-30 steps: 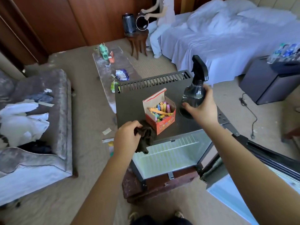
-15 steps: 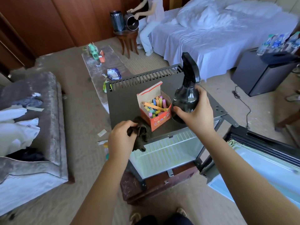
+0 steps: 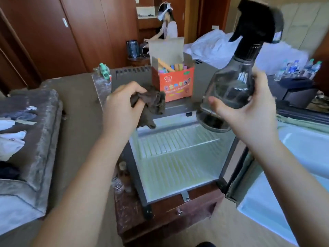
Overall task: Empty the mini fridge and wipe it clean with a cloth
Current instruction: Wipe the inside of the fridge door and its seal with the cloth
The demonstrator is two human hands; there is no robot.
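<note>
Nearest us, both forearms come in from the bottom edge, cut off below the elbow. Between them a scuffed wooden stand (image 3: 169, 216) carries the fridge (image 3: 178, 164), which stands open towards us. Its pale plastic lining is ribbed, and a ridged shelf crosses the upper part. The door (image 3: 293, 166) swings out to the right and runs past the frame edge, so we see only part of its smooth white inner face.

Above the fridge opening, the left hand (image 3: 122, 104) grips a crumpled brown cloth (image 3: 151, 106). The fingers are curled tightly round the cloth, and a loose corner hangs down over the fridge's top edge. The right hand (image 3: 249, 118) holds a smoky, bulb-shaped plastic bottle (image 3: 231, 86) off the surface and tilted. The thumb lies across the front and the fingers wrap behind it, mostly hidden. The black trigger head is blurred.

On the fridge's dark metal top stands an orange card box (image 3: 176, 82) of coloured chalk with its flap up. Its print is too soft for us to read.

Farther off are a grey sofa (image 3: 35, 139) on the left, a white bed (image 3: 213, 49), and a person (image 3: 167, 27) partly hidden by the flap.
</note>
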